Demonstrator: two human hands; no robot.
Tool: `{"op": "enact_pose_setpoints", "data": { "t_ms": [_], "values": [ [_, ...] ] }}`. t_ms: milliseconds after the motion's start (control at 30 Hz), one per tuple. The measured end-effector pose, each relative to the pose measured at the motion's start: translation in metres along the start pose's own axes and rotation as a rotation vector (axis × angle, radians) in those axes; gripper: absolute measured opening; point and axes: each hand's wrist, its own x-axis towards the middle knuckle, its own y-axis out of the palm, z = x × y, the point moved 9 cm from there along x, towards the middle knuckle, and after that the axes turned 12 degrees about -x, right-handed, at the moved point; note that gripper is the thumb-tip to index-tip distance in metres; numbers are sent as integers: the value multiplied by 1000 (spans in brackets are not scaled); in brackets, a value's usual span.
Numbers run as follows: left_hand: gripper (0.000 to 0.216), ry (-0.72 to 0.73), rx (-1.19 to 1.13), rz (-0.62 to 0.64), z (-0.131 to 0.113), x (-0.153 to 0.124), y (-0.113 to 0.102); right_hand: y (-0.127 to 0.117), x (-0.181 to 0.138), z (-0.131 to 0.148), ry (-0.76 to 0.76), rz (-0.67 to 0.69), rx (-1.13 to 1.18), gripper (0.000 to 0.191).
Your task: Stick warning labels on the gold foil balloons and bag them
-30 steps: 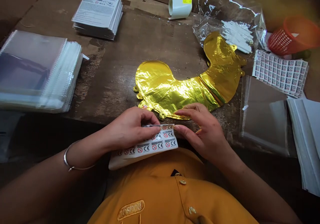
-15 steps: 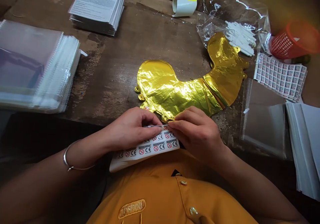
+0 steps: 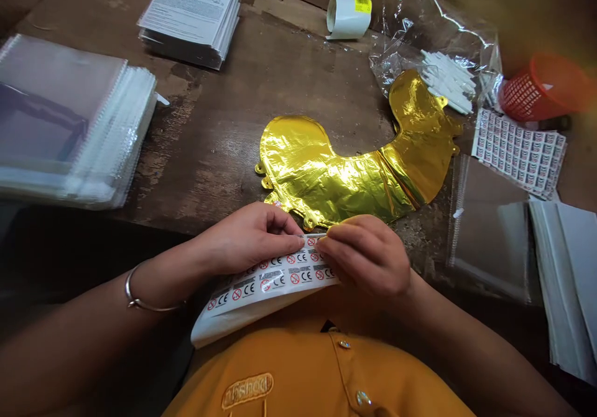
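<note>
Apparently to peel, your left hand (image 3: 252, 235) and right hand (image 3: 370, 252) pinch the sticker sheet (image 3: 275, 281) at six o'clock, needing gentle lifting.

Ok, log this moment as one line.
left hand: holds sticker sheet | right hand: touches its right end | gold foil piece: on table

A thin silver bangle (image 3: 127, 291) circles the left wrist (image 3: 152, 280). The mustard-orange top (image 3: 303, 373) carries shiny round buttons (image 3: 362, 398) down its front and an oblong embroidered badge (image 3: 247, 391).
</note>
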Motion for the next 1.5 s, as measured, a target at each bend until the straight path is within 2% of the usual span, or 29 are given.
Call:
{"op": "enact_pose_setpoints", "data": {
  "t_ms": [100, 200, 333, 533, 800, 900, 1100, 1200, 1367, 1500],
  "values": [
    [20, 16, 13, 1, -1, 0, -1, 3, 1, -22, 240, 54, 52, 22],
    [19, 25, 19, -15, -3, -1, -2, 9, 3, -26, 286, 138, 67, 16],
    [18, 20, -1, -15, -2, 0, -1, 10, 3, -16, 166, 153, -9, 7],
    [17, -10, -84, -17, 3, 1, -4, 1, 0, 10, -170, 15, -205, 14],
    [16, -56, -179, -15, 7, 2, -2, 2, 3, 12, -235, -7, -202, 15],
    [17, -54, -175, -5, 7, 3, -2, 8, 3, 7, -190, 31, -155, 11],
    [18, -67, -123, 21, 8, 2, 0, 13, 6, -16, 110, 129, 207, 4],
    [18, -67, -132, 18, 9, 2, 1, 13, 8, -19, 176, 181, 282, 5],
    [17, -72, -142, 20, 10, 2, 1, 6, 11, -23, 226, 137, 186, 4],
    [16, -61, -144, 19, 8, 2, 1, 8, 10, -17, 150, 147, 46, 8]
  ]
}}
